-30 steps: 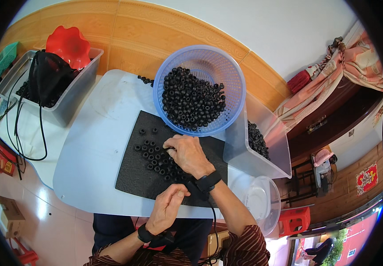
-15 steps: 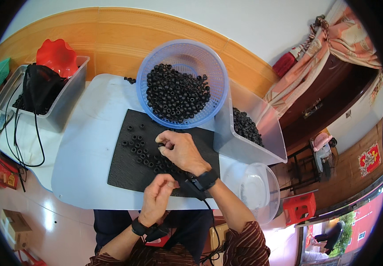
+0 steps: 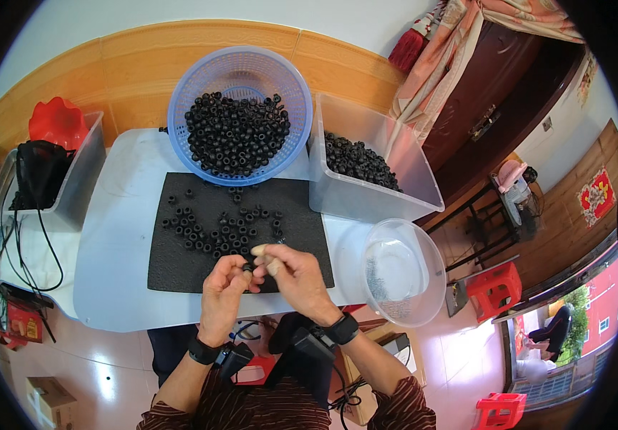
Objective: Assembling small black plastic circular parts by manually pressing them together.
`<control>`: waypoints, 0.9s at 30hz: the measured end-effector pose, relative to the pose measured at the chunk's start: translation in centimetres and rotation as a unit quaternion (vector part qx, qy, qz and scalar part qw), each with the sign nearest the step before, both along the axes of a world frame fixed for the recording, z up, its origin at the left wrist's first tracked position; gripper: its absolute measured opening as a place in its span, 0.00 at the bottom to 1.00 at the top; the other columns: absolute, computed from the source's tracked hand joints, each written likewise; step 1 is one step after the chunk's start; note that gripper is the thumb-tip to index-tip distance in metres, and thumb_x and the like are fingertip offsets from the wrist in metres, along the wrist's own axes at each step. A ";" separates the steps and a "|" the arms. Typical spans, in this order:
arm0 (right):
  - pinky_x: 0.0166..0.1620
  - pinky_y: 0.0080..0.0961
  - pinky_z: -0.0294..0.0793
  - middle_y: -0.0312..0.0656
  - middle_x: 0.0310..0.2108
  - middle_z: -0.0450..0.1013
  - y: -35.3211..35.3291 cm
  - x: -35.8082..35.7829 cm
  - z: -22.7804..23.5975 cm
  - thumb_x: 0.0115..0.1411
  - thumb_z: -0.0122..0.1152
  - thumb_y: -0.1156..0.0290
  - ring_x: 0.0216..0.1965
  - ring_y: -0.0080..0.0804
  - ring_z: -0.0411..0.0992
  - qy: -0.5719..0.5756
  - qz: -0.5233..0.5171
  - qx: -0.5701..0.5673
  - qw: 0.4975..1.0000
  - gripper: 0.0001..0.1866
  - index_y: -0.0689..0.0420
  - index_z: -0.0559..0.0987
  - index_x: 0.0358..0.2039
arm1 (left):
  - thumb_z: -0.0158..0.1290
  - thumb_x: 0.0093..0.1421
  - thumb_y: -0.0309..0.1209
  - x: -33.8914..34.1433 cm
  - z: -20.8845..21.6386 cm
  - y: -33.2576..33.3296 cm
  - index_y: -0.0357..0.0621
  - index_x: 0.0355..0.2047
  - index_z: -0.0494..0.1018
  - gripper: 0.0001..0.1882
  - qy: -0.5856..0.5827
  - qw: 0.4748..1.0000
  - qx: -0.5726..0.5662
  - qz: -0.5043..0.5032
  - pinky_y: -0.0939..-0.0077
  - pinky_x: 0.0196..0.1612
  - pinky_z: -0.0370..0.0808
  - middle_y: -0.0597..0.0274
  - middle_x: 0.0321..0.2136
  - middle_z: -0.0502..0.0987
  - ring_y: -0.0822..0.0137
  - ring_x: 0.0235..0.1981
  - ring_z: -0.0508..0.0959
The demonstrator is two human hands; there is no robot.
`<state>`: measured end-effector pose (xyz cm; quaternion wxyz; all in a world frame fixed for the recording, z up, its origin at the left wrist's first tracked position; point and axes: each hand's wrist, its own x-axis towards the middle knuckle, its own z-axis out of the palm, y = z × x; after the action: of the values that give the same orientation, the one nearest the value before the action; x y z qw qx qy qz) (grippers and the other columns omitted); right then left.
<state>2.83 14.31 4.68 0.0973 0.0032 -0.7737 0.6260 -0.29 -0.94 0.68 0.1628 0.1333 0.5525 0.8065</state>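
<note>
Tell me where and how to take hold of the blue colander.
Probably best: hold the blue colander by its left rim, coming from the left. The raised rim stands above the black ring-shaped pieces there, whereas the clear rectangular bin crowds its right.

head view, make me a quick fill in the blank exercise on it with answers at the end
1. The small pieces in the blue basket are all ____.
2. The clear bin nearest the basket stands to its ____.
3. The dark mat lies on a pale ____.
4. The left hand and right hand each have a black band round the ____.

Missing words: black; right; table; wrist.
</note>
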 end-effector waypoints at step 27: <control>0.33 0.32 0.75 0.46 0.28 0.75 4.6 -4.1 -1.9 0.52 0.59 0.79 0.28 0.38 0.75 0.013 -0.096 0.350 0.932 0.11 0.60 0.79 0.37 | 0.46 0.62 0.24 -0.1 -0.3 -0.5 0.41 0.41 0.69 0.07 -0.026 0.999 0.028 0.002 0.76 0.40 0.75 0.58 0.31 0.80 0.72 0.32 0.79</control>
<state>-1.26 18.88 2.82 0.1594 -0.0288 -0.9390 0.3033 -0.40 -1.41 0.33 0.1718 0.1154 0.5257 0.8251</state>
